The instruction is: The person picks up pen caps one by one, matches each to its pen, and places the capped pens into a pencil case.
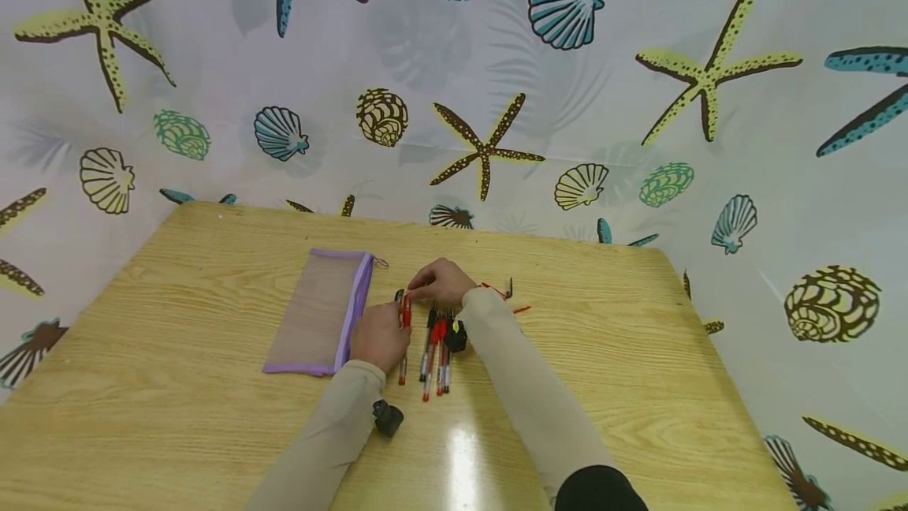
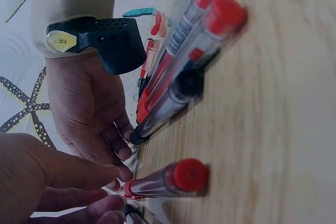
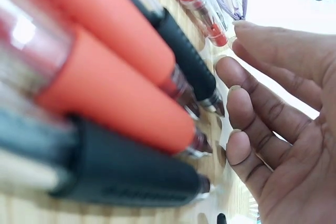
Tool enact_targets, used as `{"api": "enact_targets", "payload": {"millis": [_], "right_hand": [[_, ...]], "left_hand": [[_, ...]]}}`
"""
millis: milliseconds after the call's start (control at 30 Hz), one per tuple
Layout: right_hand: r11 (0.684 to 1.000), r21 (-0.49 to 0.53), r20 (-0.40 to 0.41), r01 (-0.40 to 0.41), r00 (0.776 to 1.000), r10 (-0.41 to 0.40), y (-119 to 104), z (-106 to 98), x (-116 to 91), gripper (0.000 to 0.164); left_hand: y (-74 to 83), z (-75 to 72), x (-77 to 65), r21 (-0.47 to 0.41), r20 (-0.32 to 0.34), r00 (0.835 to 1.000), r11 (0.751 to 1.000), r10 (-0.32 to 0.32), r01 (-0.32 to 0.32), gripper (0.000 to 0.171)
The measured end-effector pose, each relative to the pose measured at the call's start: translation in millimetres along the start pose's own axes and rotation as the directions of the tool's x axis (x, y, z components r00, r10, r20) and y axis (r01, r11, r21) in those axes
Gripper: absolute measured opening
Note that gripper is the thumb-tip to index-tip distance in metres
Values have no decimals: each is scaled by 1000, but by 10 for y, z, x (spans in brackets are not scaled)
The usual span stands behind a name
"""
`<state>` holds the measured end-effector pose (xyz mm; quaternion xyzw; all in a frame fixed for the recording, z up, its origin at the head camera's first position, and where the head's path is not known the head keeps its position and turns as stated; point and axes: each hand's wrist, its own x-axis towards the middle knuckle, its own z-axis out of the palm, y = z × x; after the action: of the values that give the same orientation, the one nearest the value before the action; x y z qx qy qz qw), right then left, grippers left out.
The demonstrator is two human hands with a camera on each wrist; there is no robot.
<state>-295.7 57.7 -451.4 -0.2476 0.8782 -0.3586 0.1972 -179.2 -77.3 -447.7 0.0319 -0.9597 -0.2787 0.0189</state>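
Note:
My left hand pinches a red pen with a clear, red-tipped cap. In the left wrist view the thumb and fingers of that hand surround the pen's far part, while its red end points towards the camera. Just beyond the capped end is my right hand, fingers loosely bent. In the right wrist view its fingertips lie close beside the cap, and no held thing shows among them. A black pen lies next to the red one. Several red pens and black pens lie uncapped between the forearms.
A mesh zip pouch with purple edging lies flat to the left. Small red and black pieces lie beyond the right wrist. The wooden table ends at a patterned cloth behind and on the right.

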Motion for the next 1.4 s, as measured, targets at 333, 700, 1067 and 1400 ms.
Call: {"api": "enact_targets", "payload": {"millis": [333,700,1067,1400], "right_hand": [[1000,-2,2,12,1000,-12,25,-36,-27,19],[999,45,-82,25,996,-22,50,-91,-118,20],[976,214,-207,49,978,-4,154,-299,-404,29],[940,330,-355,85,934,40,278,-500,-697,26]], "left_hand": [[35,0,-27,-34,-22,999,999,28,-29,27],[45,24,8,-172,48,998,984,48,-39,28],[87,62,-2,-293,140,990,955,8,34,33],[105,88,1,-274,131,991,962,27,10,33]]}}
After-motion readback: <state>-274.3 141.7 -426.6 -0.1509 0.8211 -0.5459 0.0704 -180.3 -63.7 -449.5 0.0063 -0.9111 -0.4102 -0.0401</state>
